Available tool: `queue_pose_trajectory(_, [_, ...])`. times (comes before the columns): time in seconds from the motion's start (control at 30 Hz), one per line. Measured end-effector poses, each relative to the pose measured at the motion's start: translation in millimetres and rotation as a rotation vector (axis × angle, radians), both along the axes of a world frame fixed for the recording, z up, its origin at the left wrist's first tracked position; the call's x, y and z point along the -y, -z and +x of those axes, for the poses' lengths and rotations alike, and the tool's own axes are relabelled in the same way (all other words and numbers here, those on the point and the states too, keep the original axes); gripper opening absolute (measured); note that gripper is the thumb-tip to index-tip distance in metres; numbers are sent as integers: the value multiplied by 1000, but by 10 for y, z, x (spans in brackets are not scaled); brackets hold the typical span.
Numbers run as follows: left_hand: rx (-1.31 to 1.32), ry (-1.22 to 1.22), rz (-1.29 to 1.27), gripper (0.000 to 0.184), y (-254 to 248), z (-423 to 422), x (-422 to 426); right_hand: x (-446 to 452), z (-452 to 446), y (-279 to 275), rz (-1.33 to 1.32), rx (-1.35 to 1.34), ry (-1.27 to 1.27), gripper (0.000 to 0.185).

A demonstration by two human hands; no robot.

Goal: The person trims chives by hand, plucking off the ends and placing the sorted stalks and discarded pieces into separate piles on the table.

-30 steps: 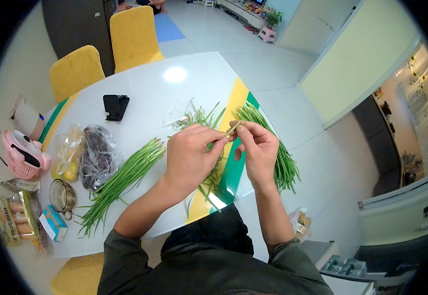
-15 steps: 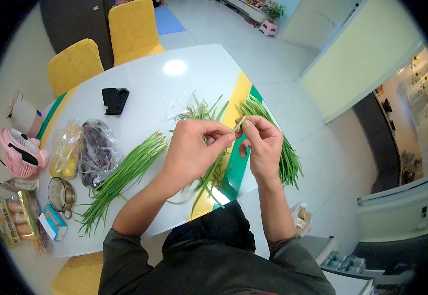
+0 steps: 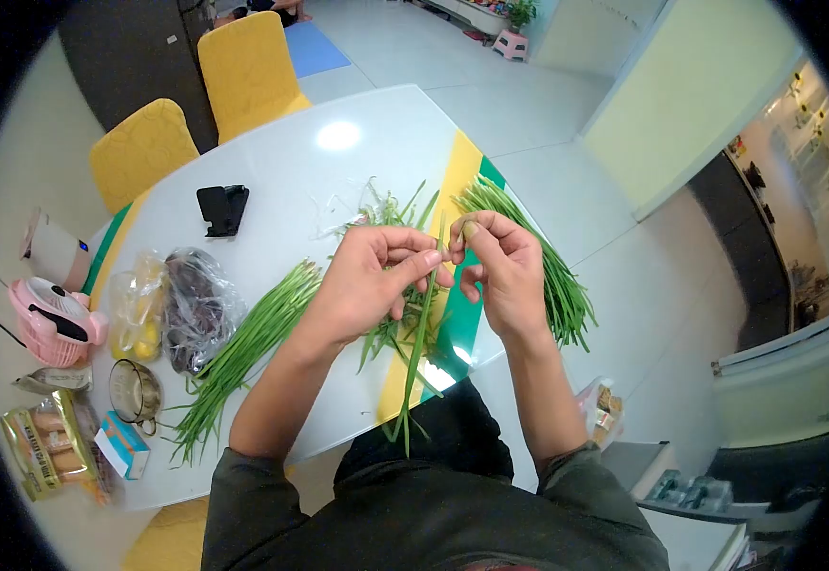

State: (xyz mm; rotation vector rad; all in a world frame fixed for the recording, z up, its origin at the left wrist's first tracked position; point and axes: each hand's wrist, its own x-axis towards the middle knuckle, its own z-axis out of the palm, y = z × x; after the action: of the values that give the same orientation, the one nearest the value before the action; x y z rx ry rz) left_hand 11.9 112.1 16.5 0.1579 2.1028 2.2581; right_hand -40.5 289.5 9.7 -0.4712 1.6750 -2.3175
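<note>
My left hand (image 3: 372, 281) pinches a garlic chive (image 3: 419, 347) between thumb and fingers. The chive stands with its pale end up, its long leaves trailing down past the table's near edge. Close beside it, my right hand (image 3: 505, 276) has thumb and index finger pressed together; the small thing between them is too small to make out. A loose heap of chive scraps (image 3: 386, 205) lies behind and under my left hand. One bundle of chives (image 3: 257, 328) rests left of my left forearm. Another bundle of chives (image 3: 562, 305) lies along the right edge, partly hidden by my right hand.
On the white table (image 3: 281, 157) are a black stand (image 3: 222, 209), a bag of dark produce (image 3: 196, 309), a bag with yellow items (image 3: 143, 309), a glass cup (image 3: 135, 390), a blue-white box (image 3: 124, 445), food packets (image 3: 48, 443) and a pink fan (image 3: 53, 324). Yellow chairs (image 3: 248, 71) stand behind.
The chive in my left hand has turned from slanting to nearly upright, its leaves now hanging downward. My right fingers have shifted slightly beside its top. The camera view has tilted slightly.
</note>
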Motion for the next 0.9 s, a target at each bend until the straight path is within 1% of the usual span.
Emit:
queue_pose_trajectory(0.07, [-7, 1, -1, 21, 4, -13, 15, -4, 0, -8, -5, -3, -10, 16])
queue_pose_trajectory(0.2, [5, -20, 3, 20, -11, -33, 42, -25, -20, 26, 15, -45, 60, 16])
queue_pose_trajectory(0.3, [16, -34, 8, 20, -14, -52, 96, -41, -46, 188, 153, -124, 222, 15])
queue_pose_trajectory(0.33, [17, -38, 12, 20, -12, -60, 117, -50, -60, 267, 220, -91, 259, 12])
queue_pose_trajectory(0.43, [0, -54, 26, 19, -29, -62, 171, -56, -123, 564, 596, -482, 99, 16])
queue_pose_trajectory(0.47, [-8, -63, 23, 20, -17, -61, 180, -65, -108, 633, 721, -547, 9, 24])
queue_pose_trajectory(0.6, [-19, -75, 15, 20, 11, -91, 190, -38, -116, 614, 540, -465, 32, 23])
queue_pose_trajectory(0.73, [-3, -66, -27, 19, 21, -83, 176, -22, -93, 317, 255, -258, 71, 21])
queue_pose_trajectory(0.83, [3, -77, -83, 18, -37, -31, 101, 31, -78, 137, 158, -285, 46, 23])
queue_pose_trajectory(0.87, [4, -75, -105, 17, -44, -23, 84, 65, -62, 100, 185, -273, 73, 19])
queue_pose_trajectory(0.9, [4, -75, -127, 16, -50, -16, 71, 68, -74, 97, 188, -303, 44, 18])
